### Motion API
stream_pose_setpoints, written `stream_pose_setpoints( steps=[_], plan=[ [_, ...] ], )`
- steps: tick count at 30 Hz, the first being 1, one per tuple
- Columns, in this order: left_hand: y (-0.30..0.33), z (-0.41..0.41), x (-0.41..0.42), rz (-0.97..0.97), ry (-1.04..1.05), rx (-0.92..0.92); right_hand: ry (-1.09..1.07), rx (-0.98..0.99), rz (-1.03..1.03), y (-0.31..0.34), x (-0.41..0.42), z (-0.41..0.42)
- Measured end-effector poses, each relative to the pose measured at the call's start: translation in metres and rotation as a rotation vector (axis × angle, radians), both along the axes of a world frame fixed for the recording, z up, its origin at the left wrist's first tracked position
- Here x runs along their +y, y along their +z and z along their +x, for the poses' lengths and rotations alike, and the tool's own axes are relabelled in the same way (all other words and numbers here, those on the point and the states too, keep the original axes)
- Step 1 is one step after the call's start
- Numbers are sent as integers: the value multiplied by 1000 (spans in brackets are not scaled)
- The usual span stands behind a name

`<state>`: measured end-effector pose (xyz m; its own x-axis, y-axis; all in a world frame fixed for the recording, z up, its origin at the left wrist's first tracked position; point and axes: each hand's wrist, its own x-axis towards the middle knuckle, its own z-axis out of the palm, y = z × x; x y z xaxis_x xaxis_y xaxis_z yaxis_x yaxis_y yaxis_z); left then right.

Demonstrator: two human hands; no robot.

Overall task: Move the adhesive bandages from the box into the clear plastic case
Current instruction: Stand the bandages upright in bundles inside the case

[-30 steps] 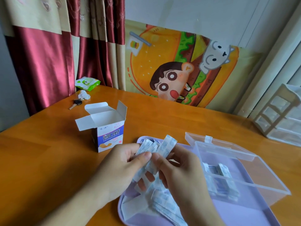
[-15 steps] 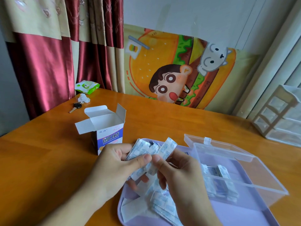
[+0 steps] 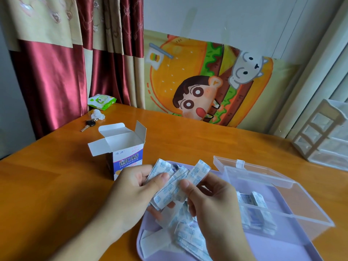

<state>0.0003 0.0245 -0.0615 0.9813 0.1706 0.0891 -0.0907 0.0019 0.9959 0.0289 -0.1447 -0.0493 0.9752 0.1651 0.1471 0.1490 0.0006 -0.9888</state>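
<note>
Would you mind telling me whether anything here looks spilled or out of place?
Yes: a loose heap of bandages lies scattered on the purple tray, outside the clear case. Both hands, left hand and right hand, hold an untidy fan of bandage strips.

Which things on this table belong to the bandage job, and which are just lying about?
Job: box, open; bandages held in left hand and right hand; loose bandages on the tray; clear case, lid up, some bandages inside.

Lying about: key, tissue, green packet, drawer unit.
</note>
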Motion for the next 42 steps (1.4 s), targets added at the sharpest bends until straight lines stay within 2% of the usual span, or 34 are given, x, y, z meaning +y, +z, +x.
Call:
stream_pose_setpoints(
  steps=[7,17,42],
  plan=[
    [-2,1,0,-15,-42,-11,-35,3,-4,0,0,0],
    [2,-2,1,-68,-92,26,38,61,73,3,0,-2],
    [3,-1,-1,-49,18,-78,93,50,-27,3,0,-3]
  ],
)
